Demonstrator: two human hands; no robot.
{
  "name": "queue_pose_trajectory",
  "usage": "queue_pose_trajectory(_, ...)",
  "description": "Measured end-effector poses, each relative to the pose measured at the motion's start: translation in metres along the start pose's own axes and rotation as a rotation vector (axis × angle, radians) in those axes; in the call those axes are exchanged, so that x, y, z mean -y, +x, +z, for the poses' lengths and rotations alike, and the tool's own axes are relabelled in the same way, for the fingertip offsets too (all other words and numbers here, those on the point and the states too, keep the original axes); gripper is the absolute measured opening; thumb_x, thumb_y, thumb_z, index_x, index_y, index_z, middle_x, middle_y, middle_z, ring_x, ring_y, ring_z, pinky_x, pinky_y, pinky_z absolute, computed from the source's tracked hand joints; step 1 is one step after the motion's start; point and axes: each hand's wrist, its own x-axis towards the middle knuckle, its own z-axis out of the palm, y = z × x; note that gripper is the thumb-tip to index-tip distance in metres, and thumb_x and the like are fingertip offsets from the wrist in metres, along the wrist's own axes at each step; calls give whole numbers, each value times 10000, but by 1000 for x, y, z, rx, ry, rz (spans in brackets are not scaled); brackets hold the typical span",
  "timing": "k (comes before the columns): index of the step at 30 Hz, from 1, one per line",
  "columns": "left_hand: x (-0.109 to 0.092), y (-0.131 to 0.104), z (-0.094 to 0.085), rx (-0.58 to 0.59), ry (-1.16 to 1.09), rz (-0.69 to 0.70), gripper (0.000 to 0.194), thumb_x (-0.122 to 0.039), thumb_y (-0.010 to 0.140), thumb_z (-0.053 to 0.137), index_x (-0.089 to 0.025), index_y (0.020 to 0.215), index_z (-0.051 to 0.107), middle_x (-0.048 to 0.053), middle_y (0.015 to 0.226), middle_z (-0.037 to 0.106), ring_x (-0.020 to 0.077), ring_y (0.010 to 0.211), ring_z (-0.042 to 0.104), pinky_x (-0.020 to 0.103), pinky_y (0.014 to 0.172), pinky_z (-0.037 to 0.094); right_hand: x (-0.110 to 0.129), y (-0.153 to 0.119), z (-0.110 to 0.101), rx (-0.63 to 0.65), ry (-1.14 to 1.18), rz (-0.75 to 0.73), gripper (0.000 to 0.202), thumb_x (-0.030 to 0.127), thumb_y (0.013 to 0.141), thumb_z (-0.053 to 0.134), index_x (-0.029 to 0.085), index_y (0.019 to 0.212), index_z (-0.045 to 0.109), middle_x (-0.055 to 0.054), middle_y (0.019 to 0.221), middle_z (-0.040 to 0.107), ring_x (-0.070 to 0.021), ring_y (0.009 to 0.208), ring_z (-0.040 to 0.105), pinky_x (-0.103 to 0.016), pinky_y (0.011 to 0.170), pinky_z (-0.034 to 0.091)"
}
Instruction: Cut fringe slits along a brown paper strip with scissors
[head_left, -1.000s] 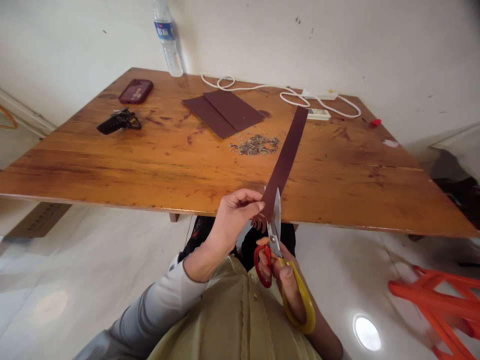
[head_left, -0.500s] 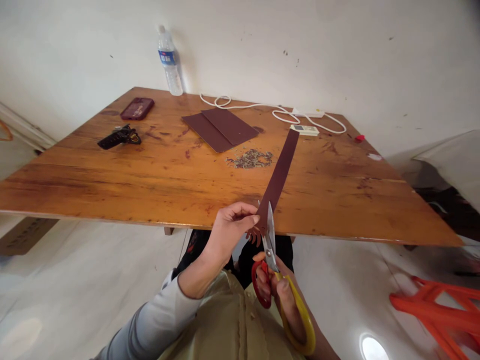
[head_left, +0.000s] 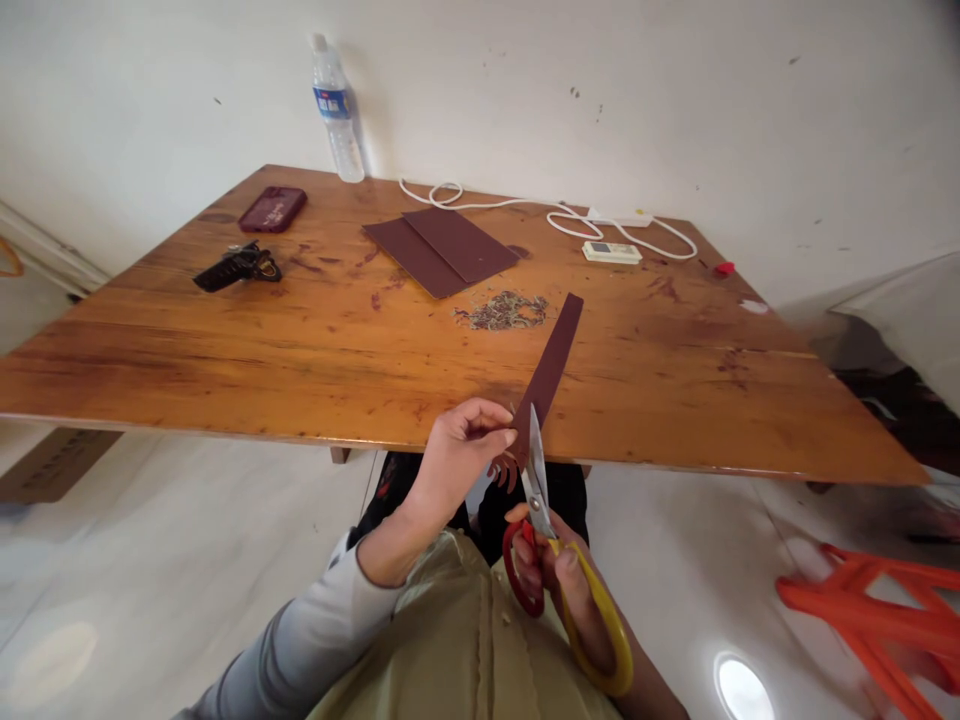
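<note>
My left hand pinches a long maroon strip of paper or card between thumb and fingers, near the table's front edge. Narrow curled cuts fringe the strip's lower end, just below my fingertips. With fingers through the loops, my right hand grips a pair of scissors with one red and one yellow handle. Their parted blades lie around the strip, close beside my left fingertips. Beyond the strip, a heap of thin maroon and tan shreds lies on the table.
On the wooden table are two maroon sheets, a phone case, a black hair clip, a white cable and a small remote. A plastic bottle stands by the wall. An orange stool is at right.
The strip's far end has come lower and nearer, away from the remote. Both hands keep their hold, and the scissors have barely moved. The view has tilted slightly.
</note>
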Motion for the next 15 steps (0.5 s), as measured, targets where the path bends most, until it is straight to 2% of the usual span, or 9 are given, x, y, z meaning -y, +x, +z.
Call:
queue_pose_trajectory(6, 8, -13, 2, -39, 30, -23, 112, -277, 756, 762, -178, 766, 712, -13, 684, 666, 111, 610, 577, 231, 598, 479, -9, -6, -20, 29, 11, 92, 646, 802, 864, 593, 225, 1139, 680, 47, 677, 458, -121, 497, 325, -237, 429, 306)
queue_pose_trajectory(11, 20, -31, 2, -44, -36, -162, 241, -354, 721, 820, -166, 844, 732, 1, 755, 696, 132, 690, 637, 262, 681, 559, -4, -13, -32, 11, 21, 170, 696, 849, 783, 636, 215, 1064, 687, 45, 665, 462, -114, 491, 325, -235, 438, 296)
queue_pose_trajectory(15, 34, -40, 8, -73, -182, -249, 287, -369, 686, 855, -160, 818, 710, -3, 713, 685, 120, 647, 627, 259, 664, 550, -1, -18, -32, 29, 28, 160, 661, 827, 804, 638, 219, 1059, 678, 48, 680, 453, -109, 491, 327, -231, 434, 302)
